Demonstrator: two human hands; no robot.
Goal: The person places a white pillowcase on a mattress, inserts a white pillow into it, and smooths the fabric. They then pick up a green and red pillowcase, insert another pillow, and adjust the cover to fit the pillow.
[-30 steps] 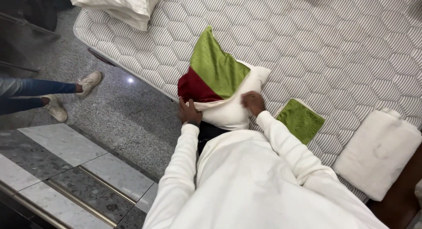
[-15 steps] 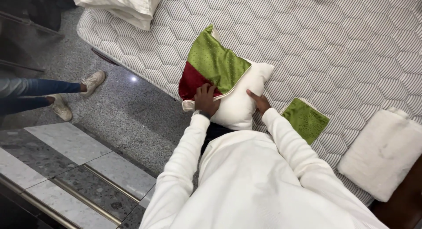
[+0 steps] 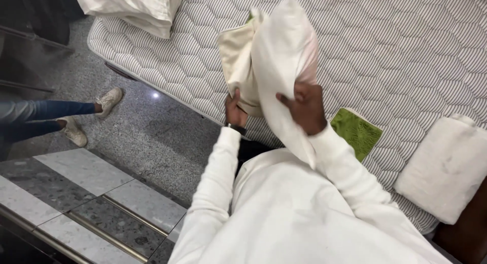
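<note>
Head view: one white pillow (image 3: 284,66) was held upright, long axis vertical.
Left hand (image 3: 234,108): clenched on cream pillowcase (image 3: 238,56).
Right hand (image 3: 306,107): gripped the pillow.

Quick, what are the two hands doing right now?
Left hand: closed, gripping the cream pillowcase.
Right hand: closed, gripping the white pillow, which is lifted above the mattress.

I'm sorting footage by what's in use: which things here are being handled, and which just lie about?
In hand:
- white pillow, lifted off the mattress, gripped by the right hand
- cream pillowcase, held by the left hand

Lying about:
- green cloth on the quilted mattress
- white pillow at the right edge
- white bedding at the top
- another person's legs and shoes on the floor
</note>
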